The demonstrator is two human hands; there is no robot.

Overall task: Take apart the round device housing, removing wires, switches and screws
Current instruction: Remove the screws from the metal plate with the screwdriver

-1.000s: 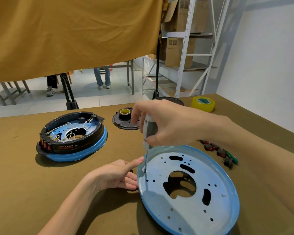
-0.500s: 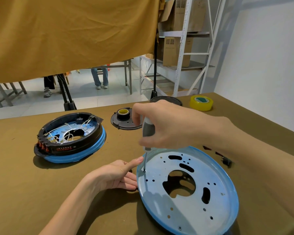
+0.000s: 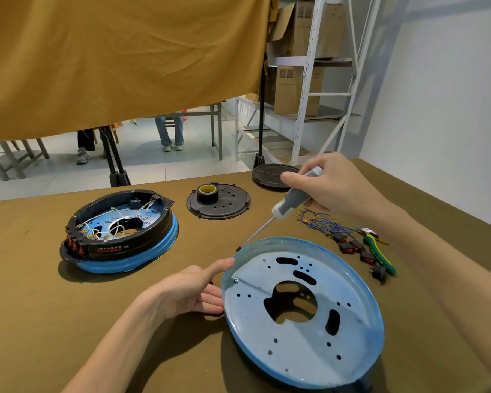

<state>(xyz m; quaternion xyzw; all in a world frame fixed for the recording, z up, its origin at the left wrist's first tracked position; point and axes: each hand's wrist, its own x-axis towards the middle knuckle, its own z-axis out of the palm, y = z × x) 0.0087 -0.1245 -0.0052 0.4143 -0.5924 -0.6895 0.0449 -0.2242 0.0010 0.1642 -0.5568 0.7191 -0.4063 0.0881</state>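
Glossy blue metal pan (image 3: 309, 361) on matt brown cloth (image 3: 40, 321)

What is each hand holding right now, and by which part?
The right hand grips the screwdriver by its grey handle. The left hand steadies the blue plate at its left rim.

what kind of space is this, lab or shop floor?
Likely a workshop or storeroom teardown bench: a cloth-covered table holding opened housings, a metal rack of cardboard boxes, and a hung curtain as divider.

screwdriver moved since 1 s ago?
Yes. The screwdriver has lifted off the blue plate; its tip now sits outside the far rim, shaft tilted, in the right hand.
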